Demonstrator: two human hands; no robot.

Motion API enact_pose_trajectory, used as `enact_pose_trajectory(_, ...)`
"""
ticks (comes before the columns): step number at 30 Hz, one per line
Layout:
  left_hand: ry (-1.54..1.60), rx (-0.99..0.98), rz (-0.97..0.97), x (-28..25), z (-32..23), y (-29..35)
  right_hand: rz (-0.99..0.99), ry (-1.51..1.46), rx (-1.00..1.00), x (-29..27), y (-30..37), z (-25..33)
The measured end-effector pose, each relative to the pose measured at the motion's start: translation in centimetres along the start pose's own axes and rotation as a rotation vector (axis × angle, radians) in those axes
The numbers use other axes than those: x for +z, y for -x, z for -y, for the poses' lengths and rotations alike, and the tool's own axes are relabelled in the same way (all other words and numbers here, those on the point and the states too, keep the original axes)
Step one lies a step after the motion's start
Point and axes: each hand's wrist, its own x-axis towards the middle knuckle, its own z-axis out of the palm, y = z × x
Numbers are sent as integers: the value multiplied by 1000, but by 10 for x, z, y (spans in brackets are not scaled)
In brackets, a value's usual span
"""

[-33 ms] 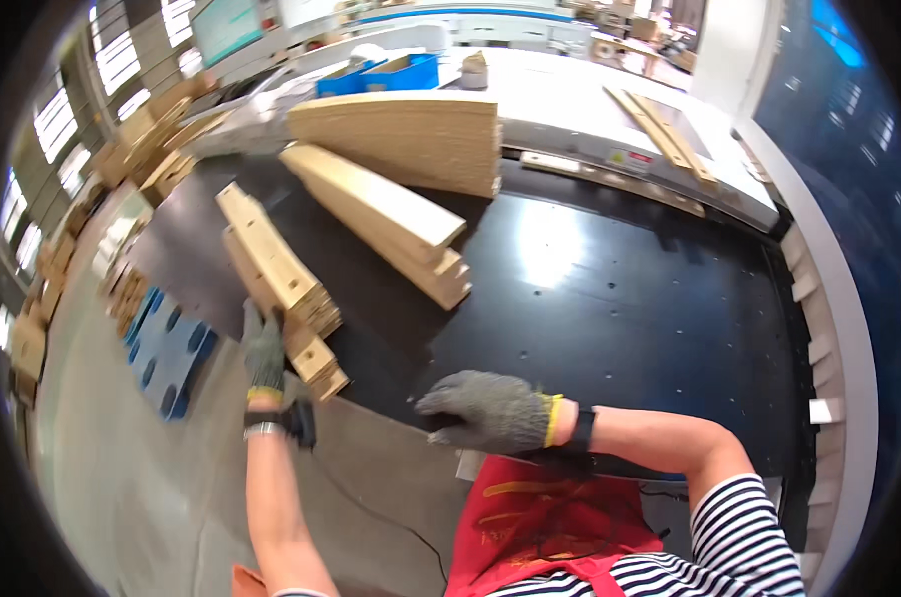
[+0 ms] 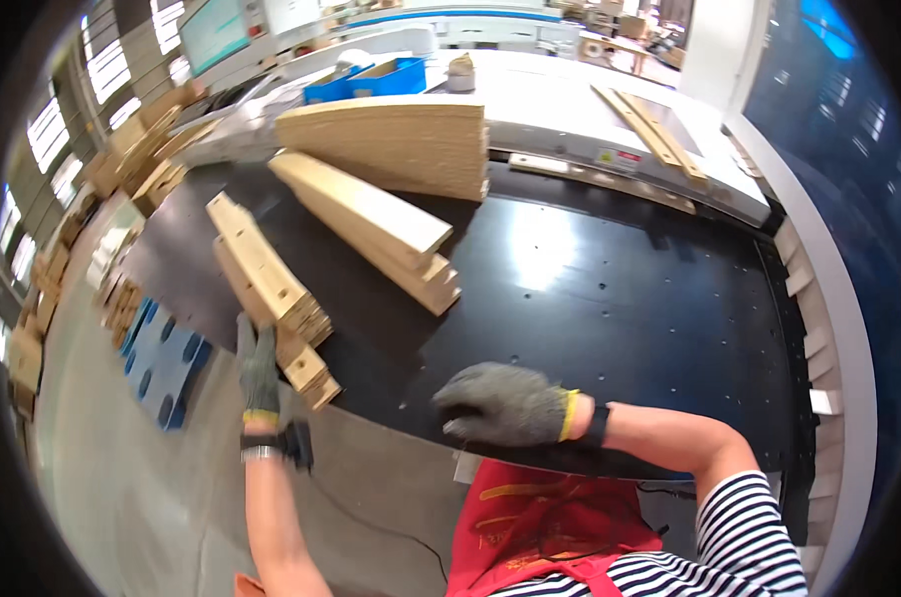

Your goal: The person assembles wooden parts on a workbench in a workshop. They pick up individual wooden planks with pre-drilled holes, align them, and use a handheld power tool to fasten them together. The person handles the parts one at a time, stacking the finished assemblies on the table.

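Observation:
My left hand (image 2: pixel 259 373), in a grey glove with a yellow cuff, is at the left edge of the dark table. Its fingers are stretched out against the side of a lower bundle of drilled wooden strips (image 2: pixel 301 365). Another bundle of drilled strips (image 2: pixel 262 261) lies on top of that one, slanting away to the far left. Over the near edge of the dark table (image 2: pixel 610 328) hovers my right hand (image 2: pixel 510 403), gloved the same way. Its fingers are loosely bent, with a gap to the thumb and nothing visible between them.
Beyond the strips, more wooden boards (image 2: pixel 366 214) lie slanted, and a tall stack of boards (image 2: pixel 391 147) stands behind. Blue bins (image 2: pixel 386 78) and two long strips (image 2: pixel 649 129) rest on the white machine bed. A blue pallet (image 2: pixel 162 358) is on the floor at left.
My right hand has shifted slightly right over the table. The whole view has moved a little; my left hand stays beside the strips.

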Motion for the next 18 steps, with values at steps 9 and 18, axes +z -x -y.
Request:
enact_pose_trajectory(9, -662, 391, 78, 3, 5, 130, -921, 262, 726, -178, 173, -241)
enact_pose_trajectory(18, -650, 349, -44, 10, 17, 87, -740, 388, 1002, -321, 208, -415)
